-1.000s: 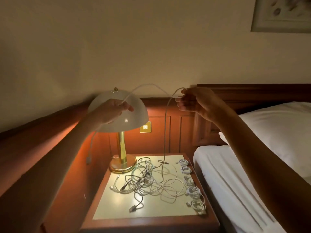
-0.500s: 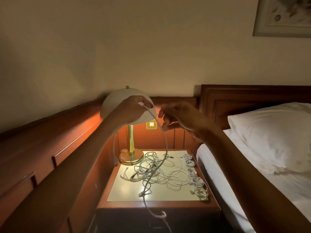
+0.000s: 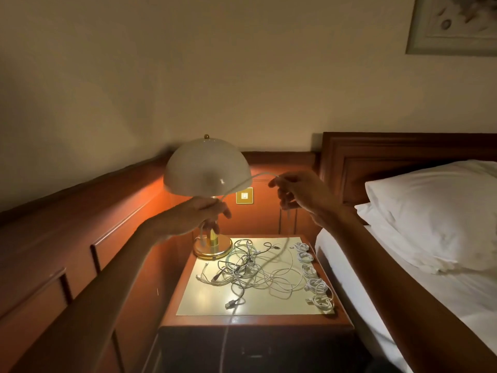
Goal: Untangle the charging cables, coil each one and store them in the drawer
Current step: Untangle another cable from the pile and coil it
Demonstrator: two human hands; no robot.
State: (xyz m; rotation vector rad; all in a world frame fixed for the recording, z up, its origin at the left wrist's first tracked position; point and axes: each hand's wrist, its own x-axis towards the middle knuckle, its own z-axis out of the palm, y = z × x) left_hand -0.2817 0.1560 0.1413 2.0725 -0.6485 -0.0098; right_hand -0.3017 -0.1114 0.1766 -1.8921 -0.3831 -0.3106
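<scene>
The left hand [image 3: 199, 216], raised before the lamp [image 3: 207, 168], closes its grip on a white cable [image 3: 256, 175]. The cable arcs to the right hand [image 3: 298, 196], whose grip pinches it at similar height, then hangs toward the tangle [image 3: 250, 267] on the desk [image 3: 188, 305]. A hard pull, I think, could tighten knots, hit the lamp, or drag the coiled cables [image 3: 313, 275] off the desk's right edge.

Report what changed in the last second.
The left-hand grip, holding the white cable, dropped from in front of the lamp shade to below its rim. The right-hand grip closed in toward it, then drew back out, pinching the cable. The tangle, the five coiled cables and the lamp stayed put.
</scene>
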